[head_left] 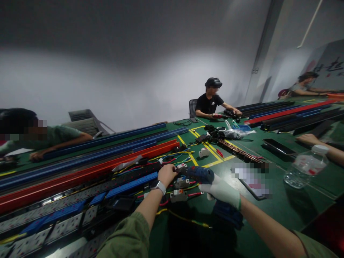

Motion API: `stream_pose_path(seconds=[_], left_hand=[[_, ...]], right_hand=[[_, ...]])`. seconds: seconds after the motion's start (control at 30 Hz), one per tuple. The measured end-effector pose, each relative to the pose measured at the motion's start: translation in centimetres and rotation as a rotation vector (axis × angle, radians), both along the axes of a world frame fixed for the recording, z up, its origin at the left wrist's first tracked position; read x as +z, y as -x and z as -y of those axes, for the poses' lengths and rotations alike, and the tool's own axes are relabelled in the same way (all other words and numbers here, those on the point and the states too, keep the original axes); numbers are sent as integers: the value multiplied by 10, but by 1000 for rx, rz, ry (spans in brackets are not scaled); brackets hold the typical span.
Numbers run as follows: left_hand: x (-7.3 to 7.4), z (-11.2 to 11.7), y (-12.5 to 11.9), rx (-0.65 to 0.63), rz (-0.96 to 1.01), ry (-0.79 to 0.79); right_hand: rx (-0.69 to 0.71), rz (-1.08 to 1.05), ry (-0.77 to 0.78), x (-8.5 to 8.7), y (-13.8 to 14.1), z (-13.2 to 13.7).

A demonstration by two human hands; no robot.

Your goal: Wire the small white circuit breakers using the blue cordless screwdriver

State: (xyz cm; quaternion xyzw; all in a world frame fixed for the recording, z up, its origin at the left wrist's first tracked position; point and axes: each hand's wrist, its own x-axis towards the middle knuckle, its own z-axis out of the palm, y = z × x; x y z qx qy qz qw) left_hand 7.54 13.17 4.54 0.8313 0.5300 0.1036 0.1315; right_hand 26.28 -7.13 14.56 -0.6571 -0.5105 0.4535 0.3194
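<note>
My right hand point(223, 190), in a white glove, grips a dark blue cordless screwdriver point(197, 173), its battery base below the hand. The tool's nose points left at a white circuit breaker point(181, 166). My bare left hand point(167, 174), with a watch on the wrist, has its fingers closed on that breaker's near side; the fingertips are partly hidden. Two more breakers, one grey-white point(178, 196) with a red wire point(194, 194) and another point(182, 184), lie just below the tool. A yellow-green wire point(188, 218) trails across the green table point(188, 236).
Power strips point(61, 229) and long orange point(88, 173) and blue rails fill the left side. A loose breaker point(203, 152) lies ahead. To the right are a phone point(251, 182), a plastic bottle point(306, 166) and a black tray-like object point(278, 147). Co-workers sit around the table.
</note>
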Motion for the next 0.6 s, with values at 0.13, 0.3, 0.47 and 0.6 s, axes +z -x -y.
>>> stream_pose_path(seconds=[0.13,0.3,0.47,0.6], left_hand=[[2,2,0,-1,8,-2],[7,5,-1,14,-18,21],[9,6,-1,18,-19,22],[6,4,0,13,-15,26]], right_hand=[[-54,-80,-35,-7,0,0],[-64,-83,-39,3,6,5],[-68,-60,-25,3,11,6],[-53,-60,-51,-6,8,4]])
